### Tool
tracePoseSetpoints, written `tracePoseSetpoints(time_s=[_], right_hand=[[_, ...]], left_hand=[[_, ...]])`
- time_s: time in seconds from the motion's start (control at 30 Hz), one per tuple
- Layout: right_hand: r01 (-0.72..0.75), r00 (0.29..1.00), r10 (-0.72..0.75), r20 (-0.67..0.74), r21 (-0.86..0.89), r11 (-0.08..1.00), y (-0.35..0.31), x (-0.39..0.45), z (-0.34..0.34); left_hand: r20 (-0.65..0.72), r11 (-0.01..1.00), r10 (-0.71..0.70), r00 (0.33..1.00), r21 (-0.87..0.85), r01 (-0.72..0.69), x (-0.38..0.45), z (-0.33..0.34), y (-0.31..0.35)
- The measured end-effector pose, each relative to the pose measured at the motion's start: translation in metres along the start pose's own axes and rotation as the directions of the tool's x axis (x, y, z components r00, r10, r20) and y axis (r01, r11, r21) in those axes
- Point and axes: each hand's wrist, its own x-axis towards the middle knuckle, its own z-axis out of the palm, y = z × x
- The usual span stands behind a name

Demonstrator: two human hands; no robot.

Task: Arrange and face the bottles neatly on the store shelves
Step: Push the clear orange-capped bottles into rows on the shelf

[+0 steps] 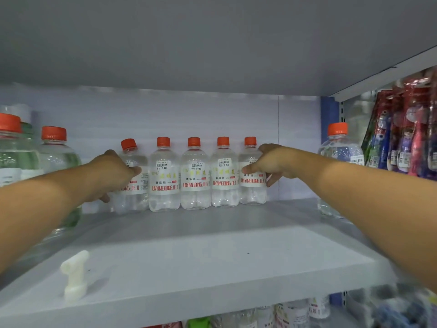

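Several clear bottles with orange caps and white labels stand in a row at the back of the grey shelf [212, 252]. My left hand [111, 176] grips the leftmost bottle [132, 185], which tilts to the left. My right hand [272, 164] holds the rightmost bottle [251, 185], thumb across its label. The middle bottles [195, 178] stand upright with labels facing forward.
Larger orange-capped bottles stand at the far left [55, 157] and at the right [340, 150]. A white plastic piece [74, 273] lies near the shelf's front left. Packaged goods hang at the right [406, 129]. More bottles sit on the shelf below [295, 313].
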Motion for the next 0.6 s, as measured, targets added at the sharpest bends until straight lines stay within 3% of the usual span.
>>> tracePoseSetpoints(time_s=[0.33, 0.6], right_hand=[[0.036, 0.999, -0.037, -0.030, -0.015, 0.999, 0.0004, -0.0001, 0.0064], [0.035, 0.999, -0.036, 0.036, 0.034, 0.999, -0.0003, -0.0050, 0.0041]], left_hand=[[-0.056, 0.999, 0.031, 0.998, 0.035, -0.029, 0.0041, 0.0003, 0.0032], [-0.044, 0.999, 0.042, 0.998, 0.016, -0.042, 0.0064, -0.0030, -0.0035]])
